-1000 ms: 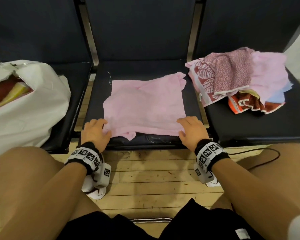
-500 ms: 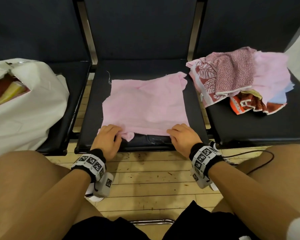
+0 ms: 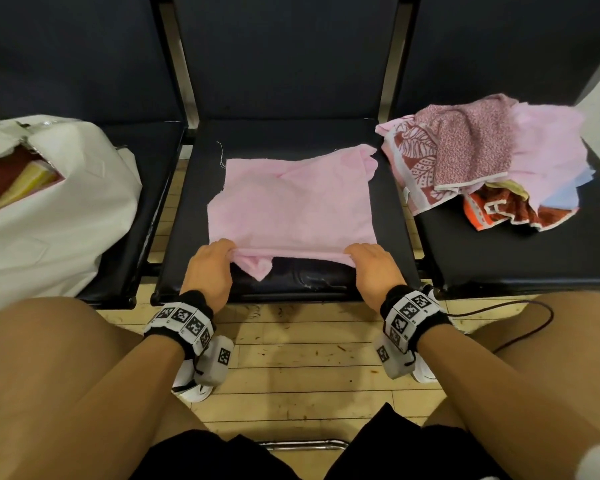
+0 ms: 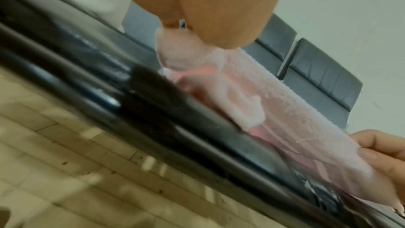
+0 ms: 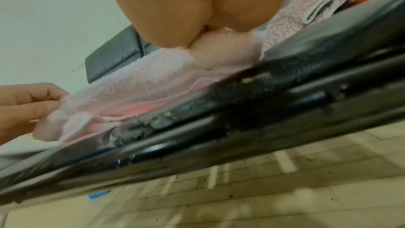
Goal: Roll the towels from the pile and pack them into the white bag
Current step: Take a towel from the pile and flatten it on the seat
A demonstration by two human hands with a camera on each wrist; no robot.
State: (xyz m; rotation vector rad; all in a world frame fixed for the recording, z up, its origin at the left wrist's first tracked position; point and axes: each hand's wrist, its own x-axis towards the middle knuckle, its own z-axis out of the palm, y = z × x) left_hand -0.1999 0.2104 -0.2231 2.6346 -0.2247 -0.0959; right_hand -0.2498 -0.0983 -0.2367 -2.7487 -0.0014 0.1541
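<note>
- Your left hand (image 3: 211, 268) and right hand (image 3: 369, 268) each pinch the near edge of the pink towel (image 3: 291, 202), fingers curled around its first fold
- It lies between them on the middle seat (image 3: 284, 133)
- Towel pile (image 3: 482, 157) right, white bag (image 3: 59, 209) left

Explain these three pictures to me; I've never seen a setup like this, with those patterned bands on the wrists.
There is no machine here: a seated person wears one camera on the head and one on each wrist. The wide picture is the head view, looking down at both hands. The two tilted, blurry pictures look along each wrist from below.

On the middle seat lies a pink towel. The left hand and the right hand each pinch its near edge, which is turned up, likely the start of a roll. A pile of towels sits on the right seat, and the white bag, with things already in it, on the left seat.
</note>
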